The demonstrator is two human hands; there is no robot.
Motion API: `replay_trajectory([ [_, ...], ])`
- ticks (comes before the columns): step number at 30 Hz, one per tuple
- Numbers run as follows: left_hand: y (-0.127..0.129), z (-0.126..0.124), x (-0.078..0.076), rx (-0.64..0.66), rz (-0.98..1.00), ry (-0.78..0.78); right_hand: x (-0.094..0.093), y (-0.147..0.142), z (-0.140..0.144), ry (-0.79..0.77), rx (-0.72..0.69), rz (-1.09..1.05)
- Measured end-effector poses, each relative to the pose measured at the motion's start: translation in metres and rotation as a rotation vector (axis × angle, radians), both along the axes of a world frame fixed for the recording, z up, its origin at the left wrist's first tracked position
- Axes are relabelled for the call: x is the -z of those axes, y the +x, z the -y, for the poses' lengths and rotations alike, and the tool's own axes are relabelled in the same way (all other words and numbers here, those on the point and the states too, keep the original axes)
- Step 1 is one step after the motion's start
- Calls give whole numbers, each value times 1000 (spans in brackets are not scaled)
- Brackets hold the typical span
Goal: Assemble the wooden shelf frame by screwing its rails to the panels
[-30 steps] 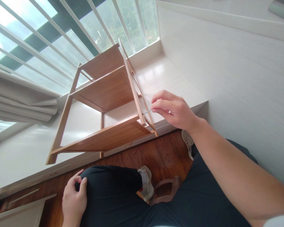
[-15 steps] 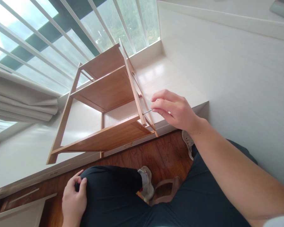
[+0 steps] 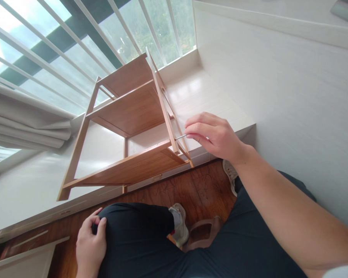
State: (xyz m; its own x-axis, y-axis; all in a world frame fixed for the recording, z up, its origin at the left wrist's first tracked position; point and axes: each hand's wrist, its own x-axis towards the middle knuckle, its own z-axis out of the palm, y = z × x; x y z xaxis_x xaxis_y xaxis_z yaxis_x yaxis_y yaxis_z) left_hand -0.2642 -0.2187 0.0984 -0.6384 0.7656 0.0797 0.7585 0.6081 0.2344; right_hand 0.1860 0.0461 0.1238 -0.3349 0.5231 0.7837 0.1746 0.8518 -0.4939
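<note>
A wooden shelf rack [image 3: 124, 110] with three boards rests tilted on the pale window ledge. My right hand [image 3: 213, 133] is beside its right-hand post, fingers closed on a thin metal hex key [image 3: 180, 136]. The key's tip meets the post near the end of the lowest board; most of its other end is hidden in my fingers. My left hand [image 3: 90, 243] lies on my left knee, thumb and fingers apart, holding nothing.
White bars [image 3: 127, 29] cross the window behind the rack, and a grey curtain [image 3: 26, 116] hangs at the left. A pale wall [image 3: 284, 88] bounds the right side. Below are the wooden floor [image 3: 203, 185], my shoes, a brown stool-like object [image 3: 201, 243] and a pale panel [image 3: 23, 258].
The fingers of my right hand have shifted slightly around the hex key, and its bent end no longer shows between them. The rack and my left hand have stayed put.
</note>
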Motion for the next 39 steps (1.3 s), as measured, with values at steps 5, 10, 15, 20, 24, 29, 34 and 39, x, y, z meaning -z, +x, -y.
replay_trajectory([
  [5,0,-1,0,-1,13,7,-1,0,-1,-8,-23,-18],
  [10,1,-2,-1,4,21,13,-1,0,-1,-35,-41,-21],
  [15,1,-2,0,-4,6,-1,-2,0,-1,-50,-64,-28],
  [20,1,-2,0,-2,-1,6,2,2,-2,-100,-115,-34],
  [24,2,-2,-1,0,-1,0,4,4,-3,-127,-94,-12],
  [29,1,-1,-1,0,10,5,4,2,-1,-279,-126,-59],
  [34,0,-1,0,0,15,7,4,-3,5,-546,-221,-164],
  [39,0,-1,0,3,18,13,4,-5,8,-725,-279,-198],
])
